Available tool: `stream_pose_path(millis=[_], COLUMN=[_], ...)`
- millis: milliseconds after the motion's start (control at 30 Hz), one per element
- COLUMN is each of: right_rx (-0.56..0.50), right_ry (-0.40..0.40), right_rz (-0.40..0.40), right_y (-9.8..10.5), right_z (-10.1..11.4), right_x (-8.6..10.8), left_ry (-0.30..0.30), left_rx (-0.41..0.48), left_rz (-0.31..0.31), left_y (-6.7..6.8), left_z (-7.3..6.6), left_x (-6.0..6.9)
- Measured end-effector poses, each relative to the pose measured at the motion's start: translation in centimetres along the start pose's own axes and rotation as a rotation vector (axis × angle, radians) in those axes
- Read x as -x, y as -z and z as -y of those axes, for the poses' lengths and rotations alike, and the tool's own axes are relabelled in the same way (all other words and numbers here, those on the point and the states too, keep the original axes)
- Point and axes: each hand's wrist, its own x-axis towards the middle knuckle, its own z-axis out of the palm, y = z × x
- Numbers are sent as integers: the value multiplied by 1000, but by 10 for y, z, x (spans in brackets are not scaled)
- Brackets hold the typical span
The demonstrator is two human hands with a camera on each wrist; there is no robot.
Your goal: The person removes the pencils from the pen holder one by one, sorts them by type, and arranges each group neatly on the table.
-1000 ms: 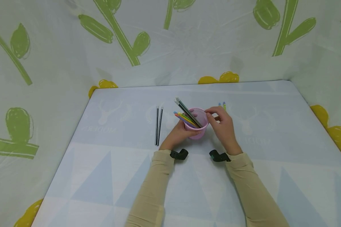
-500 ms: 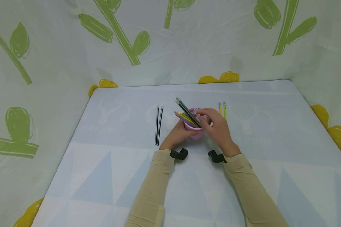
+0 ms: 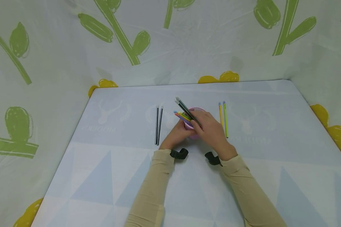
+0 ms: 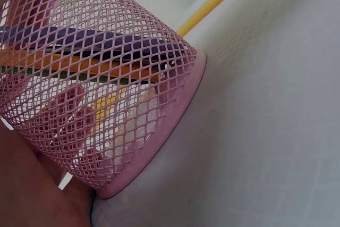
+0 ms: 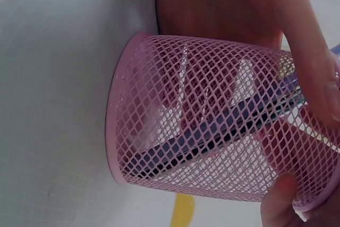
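Left grip (image 3: 176,135) curled round the pink mesh cup (image 5: 212,158), between two loose pencil pairs (image 3: 160,126); right grip (image 3: 213,130) at leaning dark pencils (image 3: 184,107) (whether pinching, cannot tell), which could catch and tip it.

We see an indoor tabletop nook, though we cannot tell whether it belongs to a home or a studio. Creased pale sheeting (image 3: 204,47) printed with green leafy stems and yellow shapes encloses the back and both sides, and we find the table (image 3: 102,205) dressed in a cover patterned with blue triangles and faint deer heads.
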Motion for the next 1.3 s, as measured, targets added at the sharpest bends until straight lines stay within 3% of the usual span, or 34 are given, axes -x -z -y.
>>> stream_pose_path(millis=[233, 467, 533, 667, 933, 1300], right_rx=[2, -16, -23, -33, -65, -200], right_ry=[-14, -29, -28, -10, 34, 85], right_rz=[32, 39, 35, 19, -7, 3], right_y=[1, 1, 1, 1, 2, 5], right_z=[2, 2, 3, 3, -1, -6], right_x=[1, 1, 1, 0, 0, -1], left_ry=[-14, -46, -48, -57, -84, -104], left_rx=[-23, 24, 22, 34, -98, -108], left_rz=[18, 2, -4, 9, 27, 26], left_y=[2, 1, 0, 1, 1, 3], left_z=[4, 29, 30, 24, 2, 2], left_x=[-1, -14, -15, -12, -3, -3])
